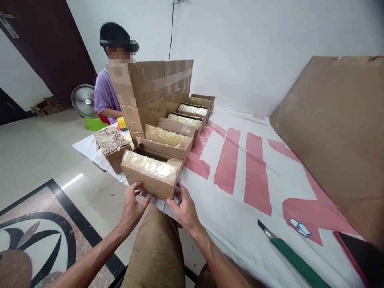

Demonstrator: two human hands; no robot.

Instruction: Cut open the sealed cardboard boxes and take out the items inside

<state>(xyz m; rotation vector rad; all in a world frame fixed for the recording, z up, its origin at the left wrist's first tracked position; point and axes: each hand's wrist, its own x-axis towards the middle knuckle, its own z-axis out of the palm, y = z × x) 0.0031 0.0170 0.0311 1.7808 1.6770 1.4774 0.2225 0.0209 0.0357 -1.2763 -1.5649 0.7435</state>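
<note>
A small open cardboard box [150, 178] with shiny clear tape over its near top edge stands at the table's near edge. My left hand [134, 205] grips its lower left side, thumb and fingers at the bottom edge. My right hand [185, 206] grips the lower right corner, its thumb on the near face. Directly behind it, several similar taped boxes [166, 137] form a row leading toward the wall. To the right, a green-handled utility knife [295, 258] lies on the cloth with its blade out.
A tall stack of taped cartons [150, 84] stands left of the row, with a corrugated-topped box [111, 141] beside it. A large cardboard sheet [333, 132] leans at right, near a phone [355, 260]. Beyond the stack sits a person [106, 90] near a fan [85, 101].
</note>
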